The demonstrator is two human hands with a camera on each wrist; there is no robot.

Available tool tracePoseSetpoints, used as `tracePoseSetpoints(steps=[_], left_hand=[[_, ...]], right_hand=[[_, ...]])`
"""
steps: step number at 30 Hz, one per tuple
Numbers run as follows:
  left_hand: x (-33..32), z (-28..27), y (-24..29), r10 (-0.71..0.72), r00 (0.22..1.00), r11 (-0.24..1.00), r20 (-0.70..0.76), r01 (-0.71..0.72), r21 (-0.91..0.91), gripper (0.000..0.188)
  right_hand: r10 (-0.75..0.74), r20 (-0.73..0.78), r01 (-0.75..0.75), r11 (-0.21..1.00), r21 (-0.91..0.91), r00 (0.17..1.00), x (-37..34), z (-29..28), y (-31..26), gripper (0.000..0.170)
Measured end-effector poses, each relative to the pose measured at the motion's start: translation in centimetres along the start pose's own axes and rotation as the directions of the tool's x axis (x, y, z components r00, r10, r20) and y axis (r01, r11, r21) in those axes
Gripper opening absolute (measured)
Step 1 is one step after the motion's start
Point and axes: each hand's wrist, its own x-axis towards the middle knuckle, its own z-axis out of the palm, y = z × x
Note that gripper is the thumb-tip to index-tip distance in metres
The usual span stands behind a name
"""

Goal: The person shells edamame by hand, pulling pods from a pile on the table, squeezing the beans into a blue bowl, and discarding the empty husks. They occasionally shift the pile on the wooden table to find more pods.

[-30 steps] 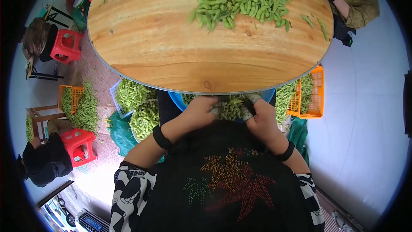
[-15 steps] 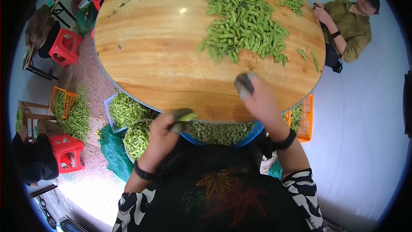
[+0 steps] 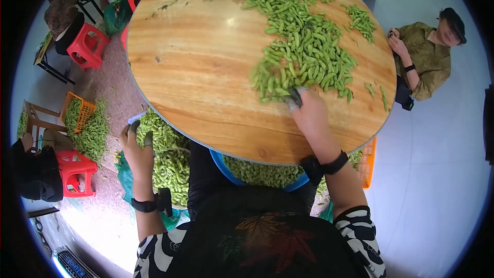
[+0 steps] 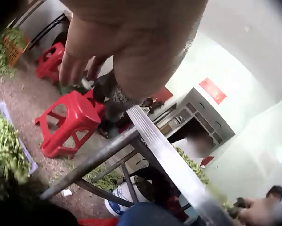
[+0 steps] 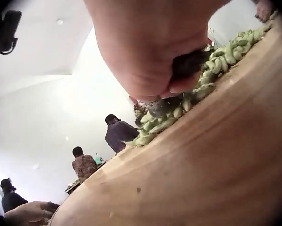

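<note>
My right hand [image 3: 311,116] reaches onto the round wooden table [image 3: 206,98]. Its dark-covered fingertips are at the near edge of a pile of green soybean pods [image 3: 324,54]. In the right wrist view the same hand [image 5: 155,52] bends down over the pods [image 5: 216,66]; its palm hides part of the fingers, and I cannot tell whether they grip a pod. My left hand [image 3: 138,152], with dark covers on thumb and finger, is off the table's left side. It hovers beside the soybean pods [image 3: 164,167] below, fingers loosely extended, holding nothing.
A blue basin [image 3: 221,167] of shelled beans sits between my legs under the table edge. An orange crate [image 3: 368,162] stands at right. Red stools [image 3: 88,46] and an orange basket [image 3: 77,108] with spilled pods are at left. A seated person [image 3: 427,51] is at the table's right.
Both hands were together above the basin, then parted. The right hand has moved up and forward to the pods on the table; the left swung out left and no longer holds the green pod.
</note>
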Motion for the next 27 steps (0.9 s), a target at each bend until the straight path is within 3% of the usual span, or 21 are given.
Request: tracePoseSetpoints(steps=[1, 2, 3, 5, 6, 7, 9, 10, 12, 16, 19, 21, 25, 27], left_hand=[[0.4, -0.1, 2.5, 0.000, 1.000, 1.000, 0.008, 0.000, 0.000, 0.038], [0.6, -0.1, 5.1, 0.097, 0.995, 0.995, -0.030, -0.098, -0.030, 0.033], [0.4, 0.2, 7.5, 0.192, 0.979, 0.979, -0.072, -0.196, -0.056, 0.029], [-1.1, 1.8, 11.4, 0.337, 0.942, 0.887, 0.003, -0.316, -0.337, 0.025], [-1.9, 2.0, 14.2, 0.380, 0.916, 0.826, 0.132, -0.272, -0.494, 0.024], [-2.6, 2.1, 16.7, 0.435, 0.866, 0.751, 0.248, -0.196, -0.631, 0.023], [-4.1, 3.6, 19.6, 0.424, 0.738, 0.651, 0.524, 0.154, -0.743, 0.018], [-4.8, 4.3, 20.0, 0.421, 0.739, 0.652, 0.526, 0.157, -0.742, 0.018], [-5.7, 5.5, 20.4, 0.457, 0.536, 0.437, 0.710, 0.560, -0.704, 0.017], [-5.5, 4.7, 20.3, 0.300, 0.509, 0.556, 0.807, 0.593, -0.582, 0.016], [-5.3, 4.3, 19.4, 0.309, 0.454, 0.530, 0.836, 0.647, -0.547, 0.017], [-5.5, 4.1, 18.9, 0.402, 0.435, 0.609, 0.806, 0.530, -0.590, 0.018], [-6.1, 4.4, 18.6, 0.459, 0.410, 0.612, 0.788, 0.496, -0.615, 0.019], [-6.5, 4.7, 18.3, 0.468, 0.389, 0.647, 0.793, 0.461, -0.608, 0.020]], right_hand=[[0.004, -0.089, -0.003, 1.000, 0.018, 0.996, -0.7, -0.7, -0.1, 0.023], [0.011, -0.178, -0.005, 0.999, 0.035, 0.984, -1.5, -1.3, -0.4, 0.022], [0.017, -0.177, -0.011, 0.999, 0.033, 0.984, -2.3, -2.1, -1.2, 0.022], [0.317, -0.006, -0.289, 0.872, 0.395, 0.948, -3.9, -3.2, -3.1, 0.022], [0.297, -0.020, -0.254, 0.847, 0.468, 0.955, -5.1, -2.8, -3.2, 0.022], [0.298, -0.014, -0.257, 0.845, 0.469, 0.955, -6.2, -2.9, -3.9, 0.022], [0.187, 0.008, -0.178, 0.921, 0.345, 0.982, -8.2, -3.2, -5.2, 0.024], [0.185, 0.011, -0.178, 0.921, 0.346, 0.983, -9.1, -3.0, -5.5, 0.024], [0.002, -0.035, 0.008, 0.965, 0.262, 0.999, -10.3, -2.6, -5.7, 0.027], [0.100, 0.105, -0.137, 0.877, 0.460, 0.989, -11.1, -4.1, -6.0, 0.030], [0.097, 0.217, -0.209, 0.780, 0.589, 0.971, -11.5, -4.8, -5.2, 0.035], [0.013, 0.336, -0.237, 0.734, 0.637, 0.942, -11.3, -5.2, -5.0, 0.038], [-0.007, 0.393, -0.273, 0.708, 0.651, 0.919, -11.6, -5.3, -4.9, 0.037], [-0.006, 0.479, -0.306, 0.761, 0.571, 0.878, -12.1, -4.9, -4.2, 0.036]])
